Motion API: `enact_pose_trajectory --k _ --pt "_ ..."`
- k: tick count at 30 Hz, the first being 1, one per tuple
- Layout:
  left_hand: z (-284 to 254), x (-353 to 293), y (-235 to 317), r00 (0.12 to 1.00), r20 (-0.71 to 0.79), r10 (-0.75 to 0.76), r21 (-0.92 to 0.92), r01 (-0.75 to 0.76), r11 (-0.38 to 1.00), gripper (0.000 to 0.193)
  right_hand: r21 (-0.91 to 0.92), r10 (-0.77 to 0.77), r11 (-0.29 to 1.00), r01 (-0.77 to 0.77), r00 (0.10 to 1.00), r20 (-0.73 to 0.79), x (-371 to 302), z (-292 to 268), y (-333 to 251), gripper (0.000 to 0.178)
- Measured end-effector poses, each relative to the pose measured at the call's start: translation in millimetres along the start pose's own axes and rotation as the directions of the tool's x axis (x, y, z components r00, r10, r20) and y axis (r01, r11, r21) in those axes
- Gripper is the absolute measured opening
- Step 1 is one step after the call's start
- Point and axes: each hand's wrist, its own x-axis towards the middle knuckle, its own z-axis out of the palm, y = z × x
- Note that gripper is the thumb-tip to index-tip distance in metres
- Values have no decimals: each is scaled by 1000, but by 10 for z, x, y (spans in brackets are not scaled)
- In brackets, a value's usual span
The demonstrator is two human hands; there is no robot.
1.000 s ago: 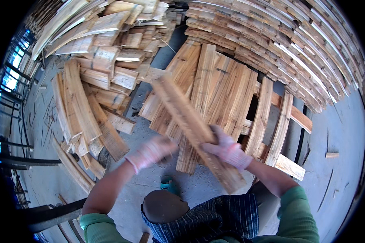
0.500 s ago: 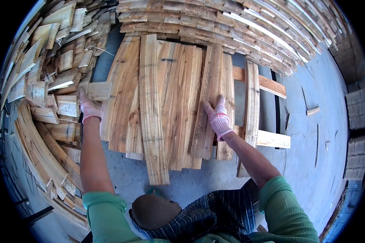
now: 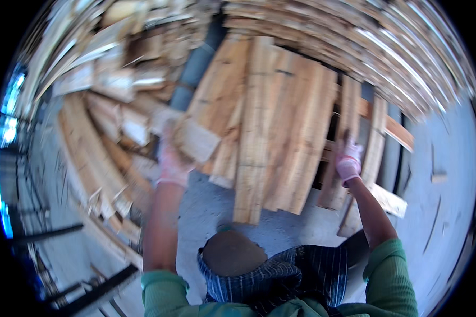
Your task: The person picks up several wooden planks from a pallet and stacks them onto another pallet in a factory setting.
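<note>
My left hand (image 3: pixel 173 156), in a pale pink glove, is blurred and closed around a short wood board (image 3: pixel 200 140). That piece tilts across the left edge of a row of long boards (image 3: pixel 296 127). Over at the right of the row, my right hand (image 3: pixel 349 162), gloved alike, grips a long narrow board (image 3: pixel 350 100) near its lower half. A dark gap separates this board from the row. Just right of it lies another long board (image 3: pixel 376 132). One paler long board (image 3: pixel 254 132) rests on top of the row.
A tall stack of boards (image 3: pixel 322 31) rises at the far side. Offcuts (image 3: pixel 108 74) are heaped at far left, with curved long boards (image 3: pixel 90 142) nearer. Crosspieces (image 3: pixel 390 201) stick out at right over the grey floor (image 3: pixel 433 211). Dark metal bars (image 3: pixel 98 290) lie lower left.
The view has swung left. My left hand has brought the short board nearer and tilted it. My right hand has shifted a long board rightward, opening a gap beside the row.
</note>
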Motion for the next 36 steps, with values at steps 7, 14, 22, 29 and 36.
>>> enact_pose_trajectory --k 7,14,22,29,36 --pt "420 -572 -35 974 -218 65 32 -59 998 75 20 -72 997 74 993 -93 -197 272 -335 62" --pt "165 -371 -144 986 -166 8 -19 -12 1000 79 -34 -62 997 66 992 112 -135 -152 -531 66" --pt "491 -1228 -55 958 -270 -98 257 170 951 81 459 -860 492 740 496 122 -617 -989 -2218 54" --pt "275 -1566 1738 725 -394 566 484 -359 798 68 727 -955 215 652 296 16 -1149 -1159 -3492 60" --pt "79 -762 3320 484 -375 791 892 -42 449 104 626 -971 165 762 235 -30 -1147 -1150 -4282 62"
